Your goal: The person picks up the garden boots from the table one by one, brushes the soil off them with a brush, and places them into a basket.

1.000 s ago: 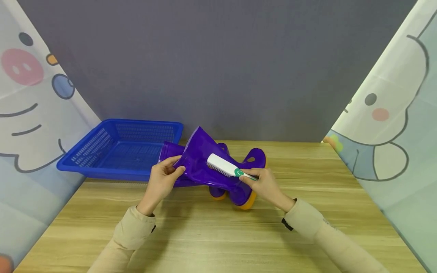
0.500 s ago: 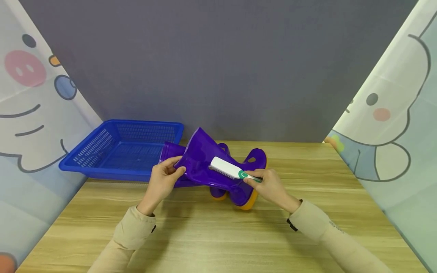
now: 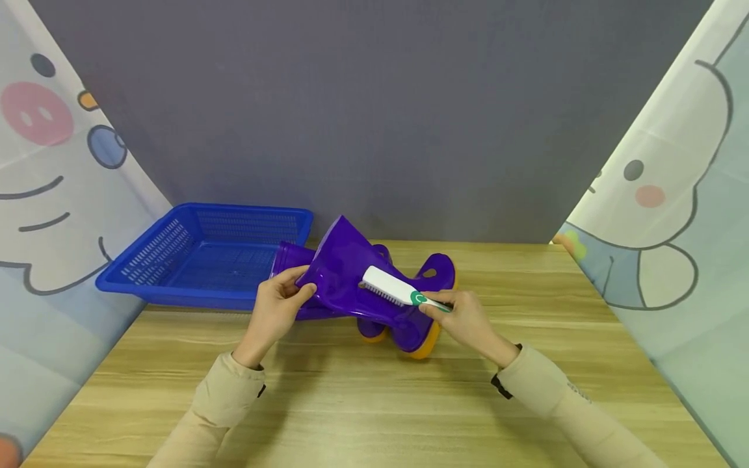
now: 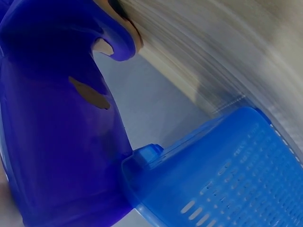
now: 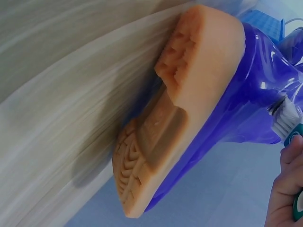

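Note:
A purple rain boot [image 3: 345, 257] with an orange sole [image 5: 208, 71] lies on its side over a second purple boot [image 3: 289, 257]. At its top rim, my left hand [image 3: 276, 307] pinches the boot between thumb and fingers. My right hand [image 3: 465, 318] grips the green-and-white handle of a scrubbing brush [image 3: 387, 285]. The brush's bristles face down against the boot's shaft. A brown dirty patch [image 4: 89, 93] shows on the shaft in the left wrist view; the brush head partly covers the area from above. Most of the second boot is hidden beneath the first.
A blue plastic basket [image 3: 205, 299] with slotted sides stands at the back left, close by the boots. The wooden table [image 3: 374, 403] ends at a grey panel [image 3: 380, 123] behind. Cartoon-printed cloths [image 3: 649, 195] hang on both sides.
Between a second and half a second ago, the brush and my right hand slid slightly right along the boot; since then they have barely shifted. My left hand keeps its hold on the rim.

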The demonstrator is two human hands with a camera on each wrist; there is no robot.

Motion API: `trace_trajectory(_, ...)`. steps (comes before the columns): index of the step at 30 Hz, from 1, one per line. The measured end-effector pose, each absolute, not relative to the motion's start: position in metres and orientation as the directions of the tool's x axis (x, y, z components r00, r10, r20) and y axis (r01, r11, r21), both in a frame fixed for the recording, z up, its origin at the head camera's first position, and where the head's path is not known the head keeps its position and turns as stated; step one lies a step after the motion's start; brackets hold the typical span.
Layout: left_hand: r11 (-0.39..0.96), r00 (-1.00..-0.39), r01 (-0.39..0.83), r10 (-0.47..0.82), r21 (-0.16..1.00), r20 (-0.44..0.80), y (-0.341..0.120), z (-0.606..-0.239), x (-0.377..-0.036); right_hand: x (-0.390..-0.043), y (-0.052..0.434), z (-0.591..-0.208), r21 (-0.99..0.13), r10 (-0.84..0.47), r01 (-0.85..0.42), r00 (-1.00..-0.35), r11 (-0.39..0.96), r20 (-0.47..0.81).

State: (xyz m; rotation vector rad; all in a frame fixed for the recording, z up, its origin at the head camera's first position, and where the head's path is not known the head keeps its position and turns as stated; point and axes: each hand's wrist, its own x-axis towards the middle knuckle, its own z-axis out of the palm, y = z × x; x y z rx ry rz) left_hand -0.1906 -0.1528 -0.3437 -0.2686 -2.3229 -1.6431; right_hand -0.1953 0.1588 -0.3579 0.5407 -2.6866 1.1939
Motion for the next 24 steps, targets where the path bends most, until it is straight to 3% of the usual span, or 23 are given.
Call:
trace_trajectory(7, 0.349, -0.946, 0.301, -0.007, 0.888, 0.323, -0.1525, -0.3408, -0.1906, -0.1964, 0.1607, -0.3548, -0.747, -0.246, -0.343, -0.938, 0.569, 0.243)
trace_trajectory(24, 0.348, -0.945, 0.306, -0.004, 0.886, 0.327, -0.1526, -0.3427, -0.1915, -0.2011, 0.1616, -0.3547, -0.755, -0.17, -0.33, -0.943, 0.566, 0.285)
